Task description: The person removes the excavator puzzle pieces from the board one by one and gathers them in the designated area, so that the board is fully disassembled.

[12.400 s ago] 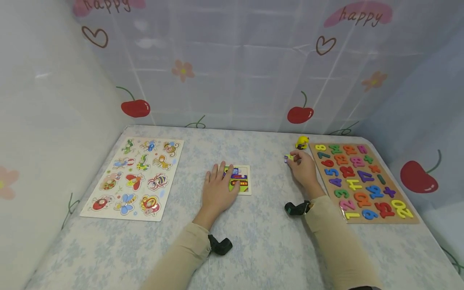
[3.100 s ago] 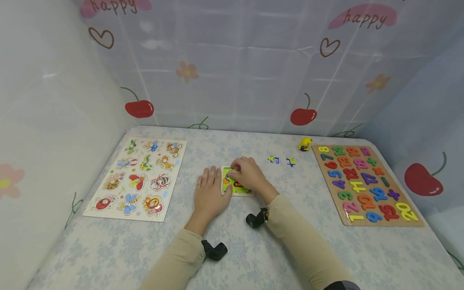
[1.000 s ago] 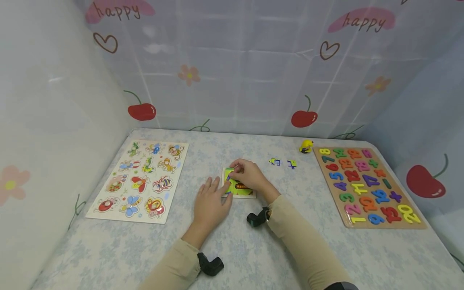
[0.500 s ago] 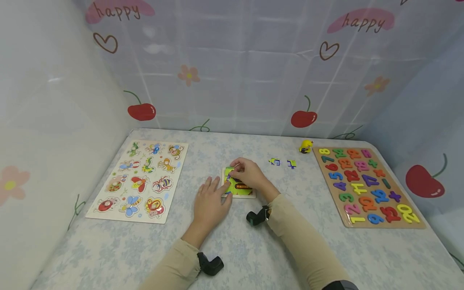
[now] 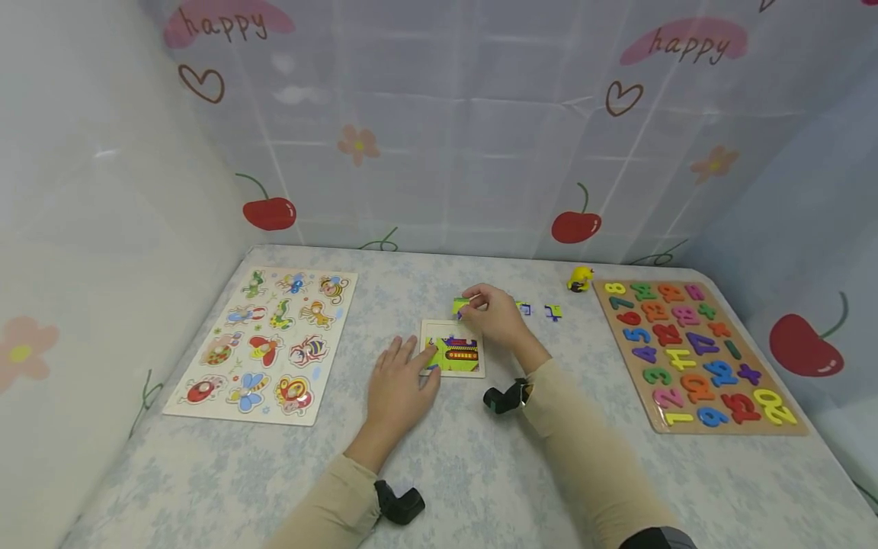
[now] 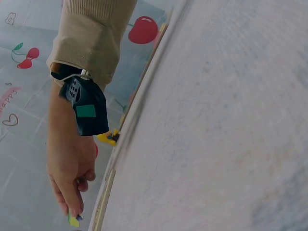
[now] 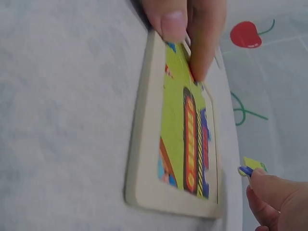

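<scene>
A small wooden puzzle board [image 5: 446,328] lies mid-table; its lower part holds pieces picturing a tracked vehicle, and its upper part shows bare wood. Just beyond its top edge, my right hand [image 5: 504,320] pinches a green-yellow puzzle piece [image 7: 252,164] with a bit of blue between thumb and fingers. My left hand [image 5: 398,389] rests at the board's left side, index finger on the picture and thumb by the frame, seen close up in the right wrist view. Two loose puzzle pieces lie right of it, one [image 5: 525,309] partly hidden behind my right hand, the other [image 5: 553,312] farther right.
On the left lies an insect puzzle board [image 5: 310,408]. A brown number board [image 5: 727,428] with colourful raised figures lies on the right. Beside its far corner stands a yellow toy duck [image 5: 580,279]. Printed curtains [image 5: 439,152] rise behind the table.
My right hand has lifted a puzzle piece out of the board's upper part and carried it up and right. Earlier, two other pieces went onto the table. The left hand stays on the board.
</scene>
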### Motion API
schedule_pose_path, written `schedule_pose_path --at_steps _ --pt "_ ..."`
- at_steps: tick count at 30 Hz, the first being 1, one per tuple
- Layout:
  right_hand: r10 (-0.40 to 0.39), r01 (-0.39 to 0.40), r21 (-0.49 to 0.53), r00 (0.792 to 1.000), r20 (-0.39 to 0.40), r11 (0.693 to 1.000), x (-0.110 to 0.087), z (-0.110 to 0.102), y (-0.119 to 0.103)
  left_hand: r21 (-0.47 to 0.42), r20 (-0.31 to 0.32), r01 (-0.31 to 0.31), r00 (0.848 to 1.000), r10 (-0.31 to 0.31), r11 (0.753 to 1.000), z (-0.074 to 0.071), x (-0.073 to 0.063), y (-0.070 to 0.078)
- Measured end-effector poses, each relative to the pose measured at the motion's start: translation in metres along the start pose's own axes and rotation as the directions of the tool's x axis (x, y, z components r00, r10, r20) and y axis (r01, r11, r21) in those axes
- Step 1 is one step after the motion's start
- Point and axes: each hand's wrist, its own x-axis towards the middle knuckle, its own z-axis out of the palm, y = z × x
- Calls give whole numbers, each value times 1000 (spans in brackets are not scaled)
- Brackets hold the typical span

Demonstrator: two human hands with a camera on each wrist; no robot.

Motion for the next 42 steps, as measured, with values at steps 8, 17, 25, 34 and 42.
schedule_pose_path --at_steps 8,17,25,34,42 --pt "63 -73 -134 995 -75 988 8 -30 17 -9 -1 5 1000 -5 1000 0 -1 -1" --pt "69 -104 -336 991 -113 936 11 -34 22 -16 0 7 1000 -7 1000 0 -1 0" --pt "-10 -77 -543 988 -155 836 12 -28 18 -14 -6 6 1000 -6 1000 1 -1 0" --pt "-57 -18 -469 987 -147 883 -5 -33 2 -16 7 4 1000 -4 1000 2 0 2" --pt "-46 35 -394 999 -19 918 -30 -32 -3 -30 -9 -5 1000 5 1000 1 4 6"
